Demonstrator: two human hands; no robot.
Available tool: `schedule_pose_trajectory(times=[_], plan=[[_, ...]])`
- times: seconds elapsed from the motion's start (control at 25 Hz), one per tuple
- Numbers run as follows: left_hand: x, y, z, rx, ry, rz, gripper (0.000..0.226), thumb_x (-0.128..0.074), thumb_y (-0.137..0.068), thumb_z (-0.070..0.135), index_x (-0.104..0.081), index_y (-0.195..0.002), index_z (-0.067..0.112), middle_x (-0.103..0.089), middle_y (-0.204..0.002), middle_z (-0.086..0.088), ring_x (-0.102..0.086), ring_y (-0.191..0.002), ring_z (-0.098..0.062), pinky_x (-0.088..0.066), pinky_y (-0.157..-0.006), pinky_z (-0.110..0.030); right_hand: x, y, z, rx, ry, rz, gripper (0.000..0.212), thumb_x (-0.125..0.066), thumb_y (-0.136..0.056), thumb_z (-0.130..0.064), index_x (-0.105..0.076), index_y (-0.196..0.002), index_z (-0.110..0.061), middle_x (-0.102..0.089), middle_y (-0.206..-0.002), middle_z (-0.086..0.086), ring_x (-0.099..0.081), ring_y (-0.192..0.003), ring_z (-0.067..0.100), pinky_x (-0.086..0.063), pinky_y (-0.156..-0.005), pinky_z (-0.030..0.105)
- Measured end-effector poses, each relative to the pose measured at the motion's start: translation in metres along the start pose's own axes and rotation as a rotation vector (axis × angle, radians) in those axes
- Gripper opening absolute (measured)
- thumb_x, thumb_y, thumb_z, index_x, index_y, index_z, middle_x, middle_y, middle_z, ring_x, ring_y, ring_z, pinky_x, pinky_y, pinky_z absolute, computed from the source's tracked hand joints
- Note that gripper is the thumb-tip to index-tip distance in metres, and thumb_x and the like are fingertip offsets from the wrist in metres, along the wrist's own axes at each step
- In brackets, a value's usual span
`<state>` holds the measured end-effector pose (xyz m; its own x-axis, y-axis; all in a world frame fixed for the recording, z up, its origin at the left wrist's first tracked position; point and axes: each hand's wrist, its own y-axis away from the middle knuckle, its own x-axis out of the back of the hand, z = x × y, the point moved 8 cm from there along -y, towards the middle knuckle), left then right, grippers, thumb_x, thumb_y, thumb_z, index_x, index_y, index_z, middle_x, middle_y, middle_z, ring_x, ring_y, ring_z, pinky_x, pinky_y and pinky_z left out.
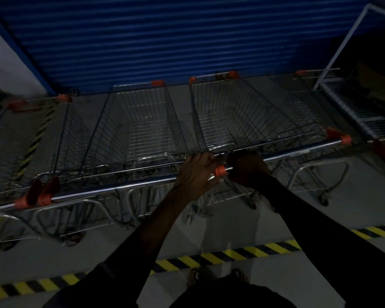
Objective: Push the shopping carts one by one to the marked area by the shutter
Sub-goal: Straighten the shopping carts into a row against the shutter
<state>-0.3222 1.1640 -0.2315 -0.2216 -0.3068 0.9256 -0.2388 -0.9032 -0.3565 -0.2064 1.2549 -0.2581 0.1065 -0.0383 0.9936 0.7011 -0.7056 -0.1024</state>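
Head view, entry one: left hand (pixel 197 172), fingers curled over the right end of the left handle bar (pixel 120 185), just beside an orange end cap (pixel 220 171). Entry two: right hand (pixel 248 170), very dark, fingers wrapped over the near end of the right handle bar (pixel 298 150); both arms reach forward and down, converging until the hands nearly touch. Left cart (pixel 140 130) and right cart (pixel 231 116) stand side by side, fronts near the blue shutter (pixel 165 41), beyond the yellow-and-black floor tape (pixel 231 254).
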Motion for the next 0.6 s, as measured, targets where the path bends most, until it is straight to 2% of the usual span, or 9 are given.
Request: schedule_pose_trajectory(times=[0.08, 0.16, 0.24, 0.28, 0.36, 0.4, 0.44, 0.48, 0.6], plan=[[-0.005, -0.003, 0.007, 0.053, 0.078, -0.013, 0.056, -0.065, -0.088, 0.053, -0.059, -0.135, 0.023, -0.054, -0.133, -0.006, -0.057, -0.114, -0.030, -0.047, -0.094, -0.045, 0.005, 0.005, 0.007, -0.040, 0.034, 0.023, 0.020, -0.070, -0.061, -0.027, -0.067, -0.078, -0.016, -0.068, -0.071, 0.009, -0.067, -0.064, 0.035, -0.055, -0.061, 0.039], [-0.014, 0.003, 0.003, 0.173, 0.084, -0.056, 0.072, -0.064, -0.087, 0.063, -0.052, -0.144, 0.021, -0.049, -0.144, -0.008, -0.054, -0.124, -0.032, -0.045, -0.100, -0.048, 0.006, 0.006, 0.015, -0.114, 0.044, -0.019, 0.018, -0.070, -0.064, -0.027, -0.068, -0.077, -0.014, -0.069, -0.071, 0.011, -0.069, -0.065, 0.035, -0.056, -0.063, 0.040], [-0.018, 0.014, -0.005, 0.261, 0.090, -0.103, 0.092, -0.056, -0.083, 0.076, -0.032, -0.156, 0.025, -0.034, -0.156, -0.009, -0.044, -0.137, -0.031, -0.042, -0.104, -0.054, 0.006, 0.008, 0.016, -0.140, 0.055, -0.047, 0.020, -0.067, -0.066, -0.029, -0.070, -0.079, -0.013, -0.071, -0.073, 0.012, -0.070, -0.068, 0.036, -0.056, -0.067, 0.041], [-0.017, 0.018, -0.007, 0.279, 0.130, -0.117, 0.095, -0.059, -0.083, 0.073, -0.026, -0.158, 0.026, -0.028, -0.160, -0.011, -0.041, -0.140, -0.031, -0.044, -0.105, -0.054, 0.007, 0.007, 0.013, -0.134, 0.068, -0.044, 0.021, -0.065, -0.065, -0.030, -0.070, -0.077, -0.014, -0.071, -0.072, 0.011, -0.070, -0.068, 0.036, -0.055, -0.068, 0.041], [-0.006, 0.019, -0.010, 0.355, 0.317, -0.076, 0.088, -0.074, -0.087, 0.046, -0.028, -0.158, 0.019, -0.025, -0.162, -0.013, -0.051, -0.130, -0.022, -0.052, -0.099, -0.036, 0.005, 0.005, 0.008, -0.129, 0.106, -0.065, 0.022, -0.067, -0.069, -0.034, -0.072, -0.081, -0.016, -0.073, -0.077, 0.009, -0.071, -0.075, 0.035, -0.052, -0.076, 0.041], [-0.001, 0.020, -0.015, 0.406, 0.367, -0.064, 0.084, -0.076, -0.089, 0.032, -0.029, -0.157, 0.015, -0.026, -0.162, -0.014, -0.057, -0.122, -0.020, -0.054, -0.093, -0.026, 0.002, 0.003, 0.006, -0.125, 0.105, -0.085, 0.025, -0.067, -0.073, -0.038, -0.073, -0.087, -0.018, -0.074, -0.082, 0.008, -0.072, -0.080, 0.034, -0.051, -0.080, 0.041], [0.001, 0.020, -0.020, 0.456, 0.356, -0.062, 0.086, -0.077, -0.088, 0.027, -0.028, -0.158, 0.016, -0.030, -0.162, -0.013, -0.061, -0.117, -0.024, -0.055, -0.090, -0.027, 0.001, 0.002, 0.003, -0.121, 0.105, -0.094, 0.029, -0.066, -0.076, -0.041, -0.074, -0.092, -0.018, -0.075, -0.087, 0.008, -0.071, -0.085, 0.034, -0.050, -0.083, 0.041], [-0.002, 0.021, -0.025, 0.468, 0.302, -0.083, 0.091, -0.079, -0.086, 0.028, -0.026, -0.159, 0.018, -0.038, -0.158, -0.014, -0.064, -0.113, -0.031, -0.054, -0.087, -0.034, 0.002, 0.001, 0.001, -0.116, 0.088, -0.077, 0.031, -0.067, -0.077, -0.042, -0.074, -0.094, -0.017, -0.074, -0.089, 0.009, -0.071, -0.087, 0.035, -0.051, -0.083, 0.040], [-0.012, 0.027, -0.033, 0.484, 0.307, -0.137, 0.093, -0.082, -0.082, 0.032, -0.029, -0.158, 0.019, -0.066, -0.129, -0.015, -0.069, -0.100, -0.035, -0.054, -0.084, -0.038, 0.010, 0.001, -0.012, -0.094, 0.029, 0.058, 0.024, -0.079, -0.062, -0.036, -0.075, -0.074, -0.015, -0.071, -0.069, 0.008, -0.071, -0.066, 0.034, -0.054, -0.069, 0.038]])
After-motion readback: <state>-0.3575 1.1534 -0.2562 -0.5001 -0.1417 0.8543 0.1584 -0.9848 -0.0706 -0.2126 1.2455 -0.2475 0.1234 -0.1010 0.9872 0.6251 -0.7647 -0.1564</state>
